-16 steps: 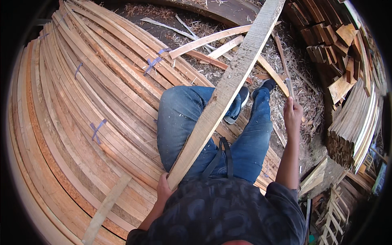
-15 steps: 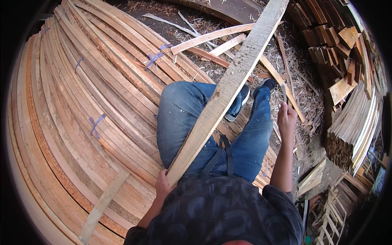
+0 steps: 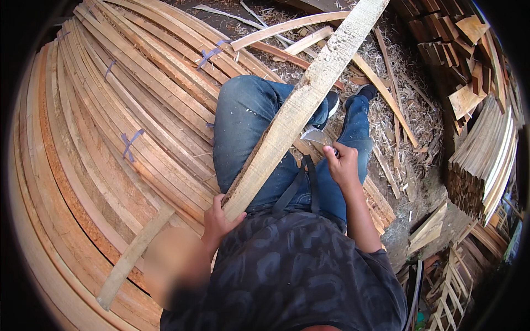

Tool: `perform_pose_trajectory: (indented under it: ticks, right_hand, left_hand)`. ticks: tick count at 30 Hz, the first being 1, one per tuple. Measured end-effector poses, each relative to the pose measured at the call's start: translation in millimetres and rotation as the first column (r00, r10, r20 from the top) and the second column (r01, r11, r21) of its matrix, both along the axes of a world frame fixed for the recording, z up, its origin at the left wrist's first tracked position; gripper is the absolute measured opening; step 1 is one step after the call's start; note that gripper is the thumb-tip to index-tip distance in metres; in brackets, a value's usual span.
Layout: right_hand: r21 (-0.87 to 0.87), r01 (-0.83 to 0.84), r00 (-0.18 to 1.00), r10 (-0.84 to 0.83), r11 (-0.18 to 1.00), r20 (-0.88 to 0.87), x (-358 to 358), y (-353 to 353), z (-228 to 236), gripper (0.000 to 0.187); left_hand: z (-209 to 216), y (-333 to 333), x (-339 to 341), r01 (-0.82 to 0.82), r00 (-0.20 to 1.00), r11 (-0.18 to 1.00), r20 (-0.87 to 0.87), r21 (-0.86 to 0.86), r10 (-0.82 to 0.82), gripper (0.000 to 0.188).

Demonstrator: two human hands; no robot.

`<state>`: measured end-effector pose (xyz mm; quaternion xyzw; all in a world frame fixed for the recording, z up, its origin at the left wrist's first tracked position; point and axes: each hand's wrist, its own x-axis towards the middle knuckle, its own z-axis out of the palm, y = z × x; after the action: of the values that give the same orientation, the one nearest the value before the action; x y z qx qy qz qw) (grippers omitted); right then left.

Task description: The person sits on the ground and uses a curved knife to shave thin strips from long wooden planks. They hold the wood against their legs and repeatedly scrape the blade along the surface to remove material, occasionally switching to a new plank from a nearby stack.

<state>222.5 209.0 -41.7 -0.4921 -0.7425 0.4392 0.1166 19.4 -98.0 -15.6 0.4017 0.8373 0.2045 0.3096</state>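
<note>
A long pale plank (image 3: 287, 121) slants across my lap, from my waist up to the top right, with rough bark-like patches on its face and left edge. My left hand (image 3: 219, 220) grips its near end, thumb on one side and fingers on the other. In my right hand (image 3: 343, 163) is a knife (image 3: 316, 135) with a broad metal blade, held just to the right of the plank's edge above my legs. My fingers hide most of its handle. Whether the blade touches the plank I cannot tell.
Long boards (image 3: 110, 143), some tied with purple strips (image 3: 131, 144), lie in a wide stack on the left. Loose offcuts (image 3: 386, 99) and shavings cover the ground ahead. Stacked timber (image 3: 480, 154) stands at the right. A short slat (image 3: 132, 259) lies across the boards.
My right hand has brought the knife left and inward, from out beyond my right leg to beside the plank. My left hand stays on the plank's near end, which has shifted slightly.
</note>
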Motion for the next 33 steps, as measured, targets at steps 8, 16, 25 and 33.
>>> perform_pose_trajectory:
  ticks: [8,16,25,33]
  right_hand:
    - [0.1,-0.217,0.972,0.206,0.971,0.111,-40,-14,16,0.058]
    - [0.335,-0.458,0.882,0.375,0.823,0.285,-70,-18,7,0.066]
    - [0.385,-0.441,0.889,0.335,0.811,0.312,-75,-18,1,0.066]
    - [0.45,-0.472,0.876,0.343,0.758,0.34,-78,-7,-2,0.063]
  left_hand:
    - [6,91,-16,-0.171,0.985,0.985,-0.001,-0.005,0.171,0.069]
    - [-5,91,-18,-0.132,0.991,0.991,-0.027,0.027,0.133,0.069]
    - [-6,94,-21,-0.131,0.991,0.989,0.033,0.064,0.129,0.068]
    - [-6,95,-24,-0.125,0.991,0.991,0.042,0.04,0.124,0.069]
